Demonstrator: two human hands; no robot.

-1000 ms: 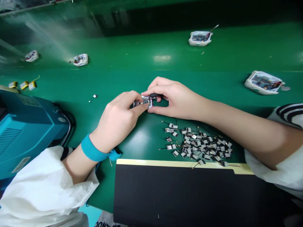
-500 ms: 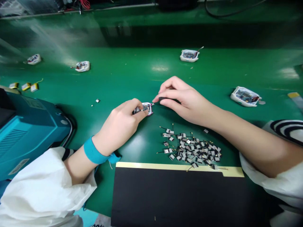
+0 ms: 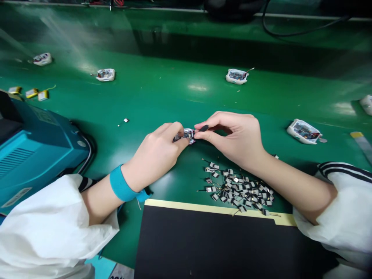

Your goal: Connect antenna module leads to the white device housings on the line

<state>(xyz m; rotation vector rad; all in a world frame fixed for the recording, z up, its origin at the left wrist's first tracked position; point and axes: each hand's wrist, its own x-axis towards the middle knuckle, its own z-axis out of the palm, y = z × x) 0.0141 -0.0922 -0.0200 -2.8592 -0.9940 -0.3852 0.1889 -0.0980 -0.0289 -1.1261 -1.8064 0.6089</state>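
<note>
Whole bench is a green work mat (image 3: 162, 93), with a teal machine (image 3: 43, 143) out past the left hand and a black pad (image 3: 221, 242) with a cream edge right below the grip. Ahead of the hands sit white plastic housings (image 3: 236, 76) loaded with boards, and yellow pouch batteries (image 3: 31, 93) lie far off to the left. Just below the right hand there's a heap of tiny wired antenna pieces (image 3: 235, 190), handy reach from the grip.

The left hand (image 3: 154, 149) pinches a small circuit board (image 3: 188, 135) down near the mat, seemingly to keep it steady. The right hand (image 3: 232, 137) is almost closed, thumb and forefinger holding a small black piece (image 3: 204, 128) right at the board's edge, probably for fine control. The left wrist's teal strap (image 3: 122, 184) looks anti-static.
</note>
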